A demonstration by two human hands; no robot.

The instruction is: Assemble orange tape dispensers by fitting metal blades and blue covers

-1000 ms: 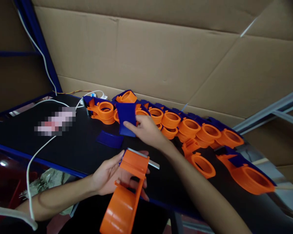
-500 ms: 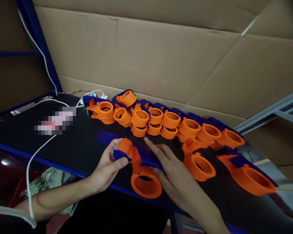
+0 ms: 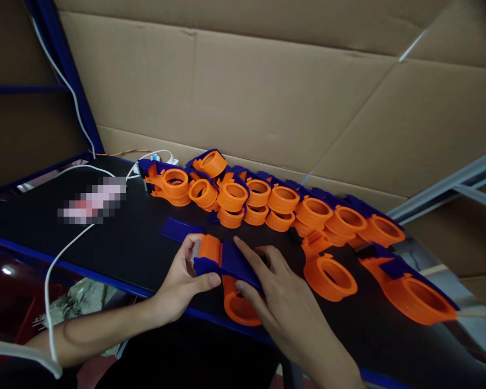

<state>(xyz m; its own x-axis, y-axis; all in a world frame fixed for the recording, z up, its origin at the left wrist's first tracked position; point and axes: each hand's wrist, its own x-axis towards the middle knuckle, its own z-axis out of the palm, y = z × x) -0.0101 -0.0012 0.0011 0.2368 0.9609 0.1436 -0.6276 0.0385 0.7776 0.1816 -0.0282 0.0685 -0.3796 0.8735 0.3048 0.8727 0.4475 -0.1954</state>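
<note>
Above the near edge of the table, my left hand [image 3: 186,278] grips the head of an orange tape dispenser [image 3: 211,249], thumb in front and fingers behind. A blue cover plate [image 3: 238,265] lies against the dispenser's body, next to the orange head. My right hand [image 3: 279,292] is closed on that plate, index finger stretched along its top and thumb on the near side. The dispenser's orange ring hangs below, partly hidden by my right hand. Another blue plate [image 3: 180,229] lies flat just behind my left hand.
Several orange and blue tape dispensers [image 3: 283,198] stand stacked in a row along the cardboard wall [image 3: 243,86]. An orange dispenser body [image 3: 331,276] and a dispenser with blue parts [image 3: 421,297] lie to the right. White cables [image 3: 65,251] cross the black tabletop [image 3: 121,259] at left.
The blue plate has tilted and come down against the dispenser, covering more of its orange body. My right hand has shifted slightly left and its thumb now shows on the plate's near side.
</note>
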